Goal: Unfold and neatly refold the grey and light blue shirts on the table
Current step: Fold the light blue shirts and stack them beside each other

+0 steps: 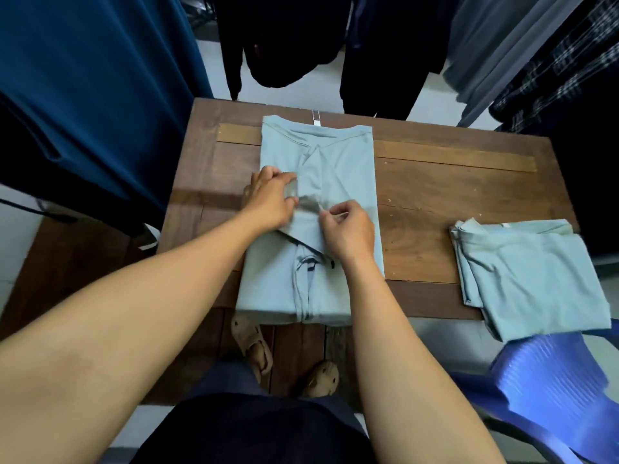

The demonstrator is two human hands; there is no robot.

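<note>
Head view: we are reaching our forearms over the wooden table (435, 202), our left hand (271, 199) curling its fingers round a sleeve fold of the light blue shirt (345, 169), our right hand (348, 229) pinching the smooth knit between thumb and fingertips. The shirt is lying mid-table in a long narrow strip, collar far, hem draping over the near edge. A folded shirt (529, 276) is resting at the right corner

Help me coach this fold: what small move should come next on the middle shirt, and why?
Probably lay the pinched flap flat and smooth it: the left hand and right hand both pinch it, slightly lifted, while the shirt already has both sides folded in.
</note>
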